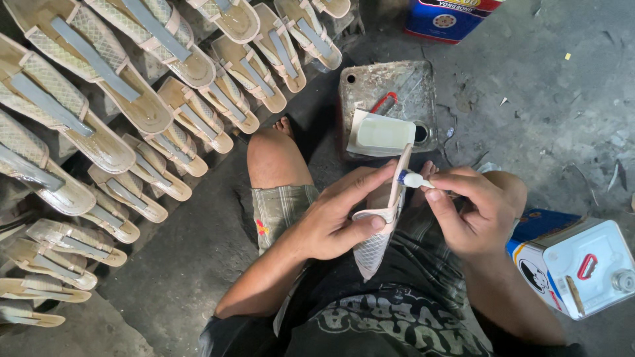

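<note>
My left hand grips a beige sandal with a white mesh strap, held on edge over my lap. My right hand pinches a small white glue tube with a blue collar. The tube's tip touches the sandal's edge near its upper end. Both hands are close together, above my knees.
Rows of several matching beige sandals lie on the floor at the left and top. A flat metal can with a white container on it sits ahead. A blue and white can stands at my right, another blue can at the top.
</note>
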